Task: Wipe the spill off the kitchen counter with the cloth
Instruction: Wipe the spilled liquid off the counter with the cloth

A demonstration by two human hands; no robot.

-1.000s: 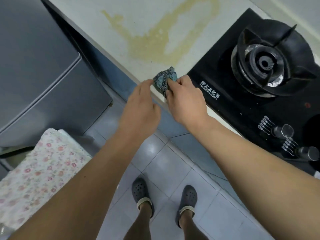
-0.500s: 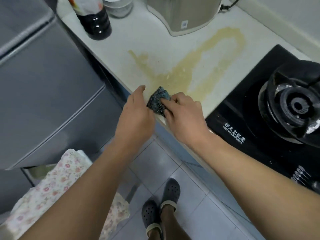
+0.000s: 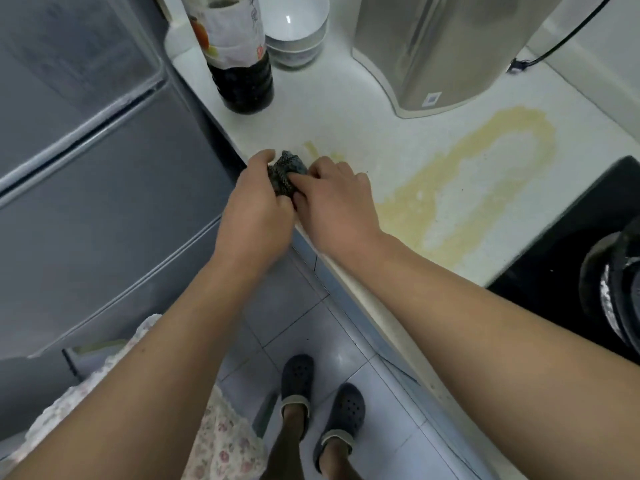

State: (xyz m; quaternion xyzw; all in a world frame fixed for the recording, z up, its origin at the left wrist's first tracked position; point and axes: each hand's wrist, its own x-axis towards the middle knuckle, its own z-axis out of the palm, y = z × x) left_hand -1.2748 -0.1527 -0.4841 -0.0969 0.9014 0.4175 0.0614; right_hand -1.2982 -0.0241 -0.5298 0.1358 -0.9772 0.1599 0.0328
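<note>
A small dark patterned cloth [image 3: 285, 171], bunched up, sits at the front edge of the white counter [image 3: 346, 109]. My left hand [image 3: 258, 206] grips it from the left and my right hand [image 3: 336, 202] pinches it from the right, so most of the cloth is hidden between them. A yellowish spill [image 3: 415, 199] curves in a loop over the counter, from the cloth's far side out to the right.
A dark sauce bottle [image 3: 239, 60] and stacked white bowls [image 3: 296, 29] stand at the counter's back left, a beige appliance [image 3: 433, 50] with a cord behind the spill. A black gas stove [image 3: 588, 265] lies right, a grey fridge [image 3: 86, 168] left.
Both hands have carried the cloth leftward along the counter's front edge, away from the stove. The bottle, bowls and appliance have come into sight.
</note>
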